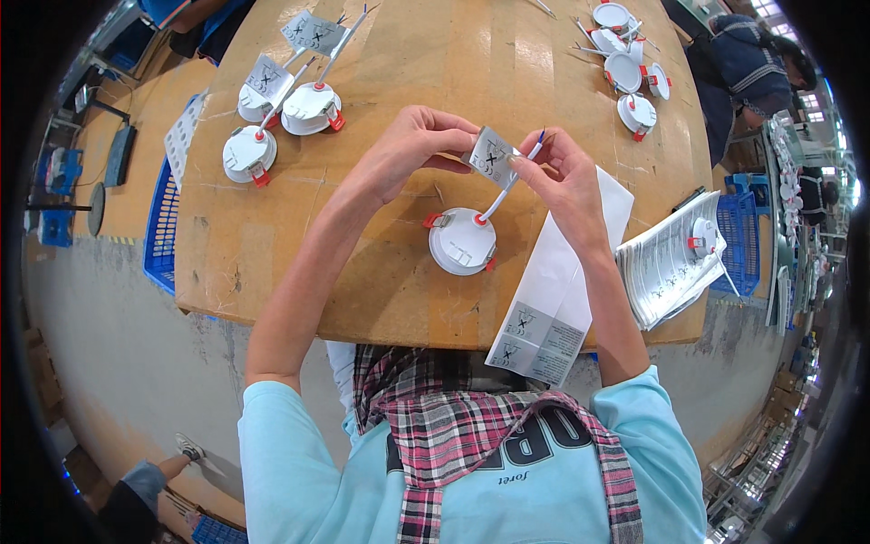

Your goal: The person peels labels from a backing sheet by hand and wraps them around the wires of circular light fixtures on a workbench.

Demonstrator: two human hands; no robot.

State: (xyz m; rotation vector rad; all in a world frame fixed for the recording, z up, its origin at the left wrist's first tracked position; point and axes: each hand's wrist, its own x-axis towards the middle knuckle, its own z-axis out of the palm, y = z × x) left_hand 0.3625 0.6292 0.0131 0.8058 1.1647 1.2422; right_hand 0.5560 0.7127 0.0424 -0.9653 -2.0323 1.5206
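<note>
A round white downlight [460, 243] with red-tipped spring clips lies on the table in front of me, its white cable [501, 201] rising toward my hands. Between my hands a silver-grey printed label [492, 156] is held up against the cable. My left hand [426, 145] pinches the label's left edge between thumb and fingers. With its thumb and fingers closed, my right hand [564, 172] grips the label's right edge beside the cable's end. Under my right forearm lies a long white label sheet [555, 290] with several grey labels at its near end.
Labelled downlights [310, 109] stand at the far left, and several unlabelled ones [625, 72] at the far right. A stack of printed sheets [666, 263] carries another downlight [704, 238]. Blue baskets [161, 227] flank the wooden table [381, 295]. A person [752, 63] works at the right.
</note>
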